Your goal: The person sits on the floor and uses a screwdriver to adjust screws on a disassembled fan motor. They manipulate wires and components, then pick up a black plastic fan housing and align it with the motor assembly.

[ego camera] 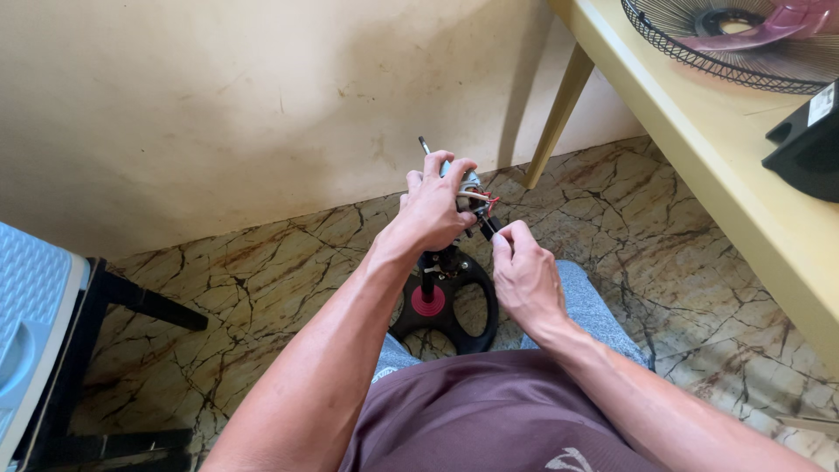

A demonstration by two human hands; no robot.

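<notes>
My left hand [433,208] is wrapped around a small metal fan motor [468,185] with a thin shaft sticking up and red and white wires at its side. The motor sits on a black stand with a red collar [428,301] and a round black base [476,328] on the floor between my knees. My right hand [524,275] pinches a thin dark tool [486,225] whose tip meets the motor's lower right side. Most of the motor is hidden by my left fingers.
A yellow table [699,149] runs along the right, holding a black wire fan guard [734,52], a pink fan blade [769,26] and a black box [808,140]. A blue-grey seat on a black frame [35,315] stands at left. The marble floor meets a beige wall ahead.
</notes>
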